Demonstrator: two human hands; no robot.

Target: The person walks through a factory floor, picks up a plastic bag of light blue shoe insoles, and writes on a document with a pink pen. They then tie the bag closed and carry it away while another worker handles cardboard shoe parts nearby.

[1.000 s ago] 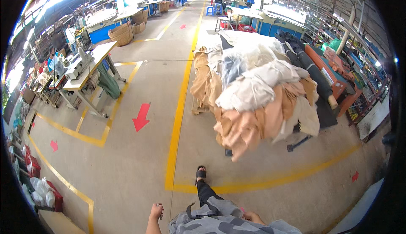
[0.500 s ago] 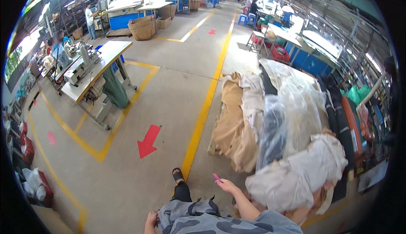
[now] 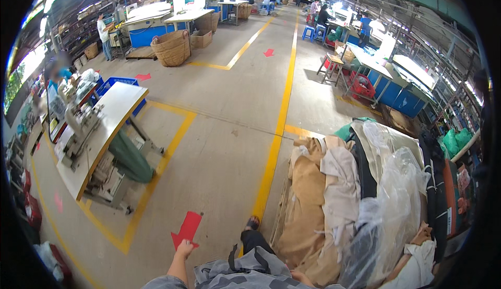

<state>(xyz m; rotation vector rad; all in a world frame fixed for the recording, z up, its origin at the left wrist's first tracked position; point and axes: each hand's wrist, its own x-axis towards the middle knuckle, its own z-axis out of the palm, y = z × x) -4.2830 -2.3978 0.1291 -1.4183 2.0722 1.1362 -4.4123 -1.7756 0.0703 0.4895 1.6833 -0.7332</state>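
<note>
My left hand (image 3: 184,248) hangs low in front of me, above the red floor arrow (image 3: 190,226). Its fingers look loosely curled, and nothing shows in them. Of my right arm only a bit of skin (image 3: 301,277) shows at the lower edge, beside the fabric pile; the fingers are hidden. Nearest on that side lie tan cloth (image 3: 304,200) and pale beige cloth (image 3: 339,179). Clear plastic sheeting (image 3: 389,205) covers more material farther right. My sandalled foot (image 3: 252,223) stands on the yellow floor line (image 3: 278,132).
A sewing machine table (image 3: 112,127) stands on the left, a green cloth bag (image 3: 129,156) under it. Ahead are a wicker basket (image 3: 171,49), a blue crate (image 3: 117,85), a stool (image 3: 332,67) and a red crate (image 3: 362,86). Several people work at tables beside the aisle.
I have moved forward along the aisle; the table and fabric pile are closer. My left hand has swung forward. My right hand, earlier holding a slim pink object, has dropped back mostly out of sight.
</note>
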